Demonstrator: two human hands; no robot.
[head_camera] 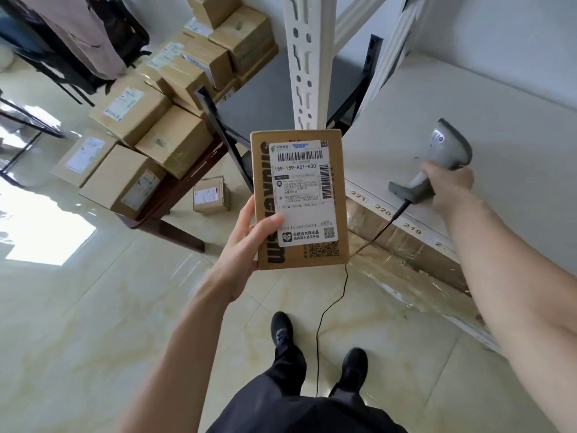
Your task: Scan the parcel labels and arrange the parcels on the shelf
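Observation:
My left hand (246, 245) holds a flat brown cardboard parcel (340, 201) upright in the middle of the view, its white shipping label (301, 189) with barcodes facing me. My right hand (448, 185) grips the handle of a grey barcode scanner (443, 151) over the white shelf board (515, 145) at the right. The scanner's head points away from the parcel. Its black cable (331, 304) runs down to the floor. The shelf's front edge carries numbers such as 221, 220 and 219.
A white slotted shelf upright (307, 60) stands behind the parcel. Several cardboard parcels (162, 120) are piled on a low dark table at the left; one small box (210, 195) lies on the tiled floor. Taped boxes (406, 245) sit under the shelf board. My black shoes are below.

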